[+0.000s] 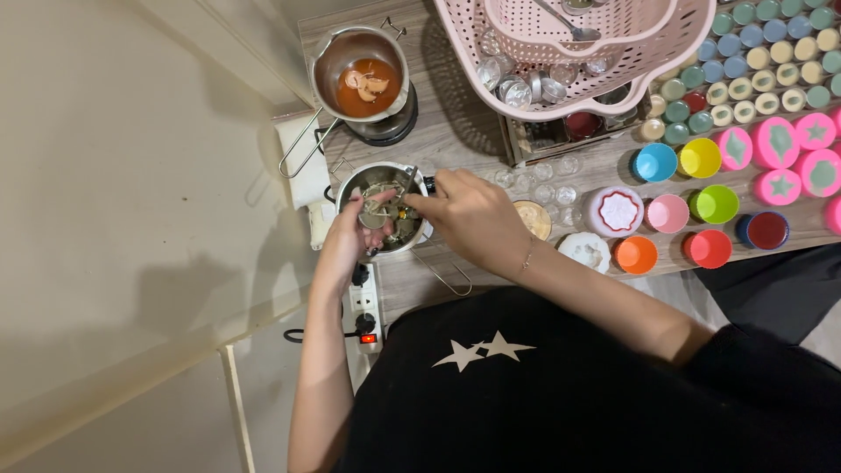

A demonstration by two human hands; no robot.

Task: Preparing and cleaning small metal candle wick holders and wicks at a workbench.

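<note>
Head cam, looking down at a wood-grain table (455,131) w/ candle-making gear. Both hands are over a small steel melting pot (385,206) at the table's near-left edge. The pot holds greyish contents w/ small metal bits inside; its wire handle (445,273) sticks out toward the person.

Left hand (350,236): fingers curled at the pot's left rim, pinching a small round piece over the pot; can't tell exactly what it is. Right hand (469,215): closed in a pinch grip on a thin metal tool (406,187), prob. tweezers, tip down in the pot. Thin bracelet on the right wrist.

Behind it, a second steel pot (361,74) w/ orange-red liquid and pale chunks sits on a small black hot plate (390,127), long wire handle pointing left. White power strip (365,307) w/ a lit red switch is just below the near pot, plugs in.

Centre top: pink plastic basket (674,61) w/ a smaller pink basket nested in it, a spoon, clear small glass jars below. More clear small jars (552,188) stand on the table right of the right hand. Right side: coloured silicone cups (701,158) (blue, yellow, green, pink, orange, red), a white flower-shaped mould (618,210), pink round moulds (775,140) w/ green shapes, rows of small pastel tins (762,52) top right.

Person wears a black top w/ two pale stars.
</note>
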